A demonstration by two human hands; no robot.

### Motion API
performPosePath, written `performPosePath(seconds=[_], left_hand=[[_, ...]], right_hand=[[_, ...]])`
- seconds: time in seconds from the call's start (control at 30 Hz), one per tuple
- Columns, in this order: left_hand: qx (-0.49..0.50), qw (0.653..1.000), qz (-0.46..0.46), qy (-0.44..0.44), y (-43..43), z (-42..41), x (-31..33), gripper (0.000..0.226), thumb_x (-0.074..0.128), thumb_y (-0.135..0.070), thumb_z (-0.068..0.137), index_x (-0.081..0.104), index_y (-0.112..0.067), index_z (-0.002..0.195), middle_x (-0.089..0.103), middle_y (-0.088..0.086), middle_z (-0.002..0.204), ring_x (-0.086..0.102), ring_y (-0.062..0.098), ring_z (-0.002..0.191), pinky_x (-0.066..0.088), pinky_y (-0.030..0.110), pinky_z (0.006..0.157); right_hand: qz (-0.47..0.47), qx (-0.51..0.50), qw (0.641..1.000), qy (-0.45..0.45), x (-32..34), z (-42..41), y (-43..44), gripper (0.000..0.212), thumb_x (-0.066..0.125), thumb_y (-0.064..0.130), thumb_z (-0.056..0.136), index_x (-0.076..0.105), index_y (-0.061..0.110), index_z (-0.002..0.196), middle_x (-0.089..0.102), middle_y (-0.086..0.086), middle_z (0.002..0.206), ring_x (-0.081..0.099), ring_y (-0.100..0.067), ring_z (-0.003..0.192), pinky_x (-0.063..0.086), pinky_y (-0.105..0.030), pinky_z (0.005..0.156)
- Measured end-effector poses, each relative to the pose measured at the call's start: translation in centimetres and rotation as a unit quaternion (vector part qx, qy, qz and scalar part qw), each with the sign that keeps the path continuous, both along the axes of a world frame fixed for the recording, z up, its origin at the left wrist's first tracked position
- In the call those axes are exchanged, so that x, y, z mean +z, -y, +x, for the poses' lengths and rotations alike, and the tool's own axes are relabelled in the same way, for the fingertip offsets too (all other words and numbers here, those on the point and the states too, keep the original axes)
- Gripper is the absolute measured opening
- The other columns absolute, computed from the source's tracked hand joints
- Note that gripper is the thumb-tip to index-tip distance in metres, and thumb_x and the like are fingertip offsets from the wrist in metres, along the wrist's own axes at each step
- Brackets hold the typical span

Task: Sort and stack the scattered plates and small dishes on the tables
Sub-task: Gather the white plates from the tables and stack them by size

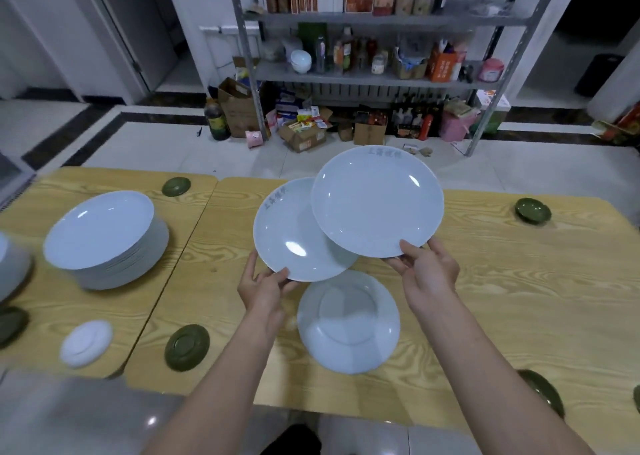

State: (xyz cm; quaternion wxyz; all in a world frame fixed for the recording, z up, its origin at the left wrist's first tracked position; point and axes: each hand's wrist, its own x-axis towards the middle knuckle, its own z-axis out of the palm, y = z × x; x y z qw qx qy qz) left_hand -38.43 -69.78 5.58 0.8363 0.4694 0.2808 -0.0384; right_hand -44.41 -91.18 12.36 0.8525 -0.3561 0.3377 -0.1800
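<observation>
Round white ceramic plate [298, 236] pinched at its rim by my left grip [264, 290]; my right grip [429, 271] holds a second white plate [377, 201], overlapping it.

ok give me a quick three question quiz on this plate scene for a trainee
1. True or false: the lone plate lying nearest the person is face up.
2. The left hand grips the left plate, the right hand the right plate. Which plate overlaps on top? A left B right
3. Fill in: the tall plate stack stands to the person's ___.
Key: 1 false, its foot ring shows; 2 B; 3 left.
</observation>
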Motion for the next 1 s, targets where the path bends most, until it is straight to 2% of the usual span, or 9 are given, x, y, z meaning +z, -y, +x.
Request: performPosePath(seconds=[0.13, 0.23, 0.37, 0.5, 0.67, 0.77, 0.8, 1.0], left_hand=[[0.04, 0.999, -0.011, 0.008, -3.0, -3.1, 1.6, 0.09, 0.066, 0.024, 0.074, 0.039, -0.019, 0.148, 0.07, 0.016, 0.109, 0.073, 0.029, 0.091, 0.061, 0.037, 0.062], [0.059, 0.998, -0.022, 0.009, -5.4, -4.5, 2.4, 0.088, 0.065, 0.023, 0.077, 0.038, -0.018, 0.15, 0.071, 0.016, 0.108, 0.074, 0.026, 0.088, 0.062, 0.044, 0.072], [0.087, 0.996, -0.026, 0.007, -8.5, -5.6, 3.0, 0.087, 0.067, 0.022, 0.075, 0.044, -0.021, 0.147, 0.073, 0.014, 0.105, 0.074, 0.025, 0.087, 0.06, 0.047, 0.081], [0.11, 0.993, -0.049, -0.002, -12.5, -6.4, 3.2, 0.082, 0.069, 0.02, 0.075, 0.051, -0.025, 0.141, 0.076, 0.009, 0.094, 0.075, 0.024, 0.083, 0.061, 0.04, 0.073], [0.13, 0.989, -0.069, 0.009, -17.7, -7.1, 4.2, 0.078, 0.062, 0.024, 0.078, 0.052, -0.021, 0.14, 0.072, 0.006, 0.092, 0.07, 0.026, 0.09, 0.061, 0.036, 0.059], [0.122, 0.989, -0.08, 0.009, -21.3, -7.4, 4.9, 0.079, 0.061, 0.023, 0.08, 0.05, -0.024, 0.142, 0.07, 0.011, 0.108, 0.067, 0.032, 0.102, 0.062, 0.041, 0.065], [0.116, 0.99, -0.08, 0.011, -22.5, -7.4, 5.2, 0.079, 0.06, 0.023, 0.081, 0.048, -0.025, 0.143, 0.07, 0.01, 0.108, 0.068, 0.032, 0.102, 0.062, 0.042, 0.068], [0.107, 0.991, -0.082, 0.026, -28.6, -7.0, 6.4, 0.077, 0.062, 0.022, 0.081, 0.05, -0.024, 0.142, 0.074, -0.001, 0.078, 0.073, 0.024, 0.081, 0.061, 0.033, 0.057]], right_hand=[[0.008, 0.037, 0.999, 0.019, 0.8, -1.3, -3.2, 0.049, 0.058, -0.02, 0.084, 0.061, 0.002, 0.128, 0.076, -0.008, 0.09, 0.074, -0.027, 0.085, 0.062, -0.044, 0.07], [0.014, 0.06, 0.998, 0.022, 1.4, -2.0, -6.1, 0.053, 0.06, -0.019, 0.084, 0.059, 0.004, 0.132, 0.076, -0.009, 0.091, 0.073, -0.031, 0.091, 0.06, -0.05, 0.08], [0.023, 0.084, 0.996, 0.031, 2.1, -2.6, -9.7, 0.055, 0.061, -0.018, 0.084, 0.056, 0.004, 0.135, 0.077, -0.007, 0.088, 0.073, -0.028, 0.085, 0.06, -0.05, 0.079], [0.021, 0.105, 0.993, 0.042, 2.8, -2.9, -13.6, 0.054, 0.06, -0.018, 0.084, 0.057, 0.004, 0.133, 0.077, -0.01, 0.095, 0.074, -0.028, 0.084, 0.062, -0.047, 0.071], [0.012, 0.119, 0.992, 0.044, 4.0, -3.1, -20.3, 0.052, 0.06, -0.017, 0.085, 0.058, 0.006, 0.132, 0.075, -0.01, 0.104, 0.075, -0.027, 0.085, 0.061, -0.04, 0.064], [0.017, 0.128, 0.991, 0.041, 4.5, -3.3, -24.6, 0.054, 0.061, -0.017, 0.085, 0.056, 0.004, 0.135, 0.07, -0.013, 0.118, 0.074, -0.028, 0.09, 0.061, -0.041, 0.065], [0.016, 0.129, 0.991, 0.04, 4.7, -3.2, -26.0, 0.054, 0.062, -0.017, 0.085, 0.056, 0.004, 0.135, 0.07, -0.013, 0.119, 0.074, -0.028, 0.089, 0.061, -0.04, 0.064], [0.024, 0.111, 0.992, 0.047, 5.2, -2.2, -32.3, 0.056, 0.063, -0.017, 0.084, 0.053, 0.002, 0.136, 0.07, -0.011, 0.114, 0.075, -0.024, 0.08, 0.06, -0.04, 0.061]])
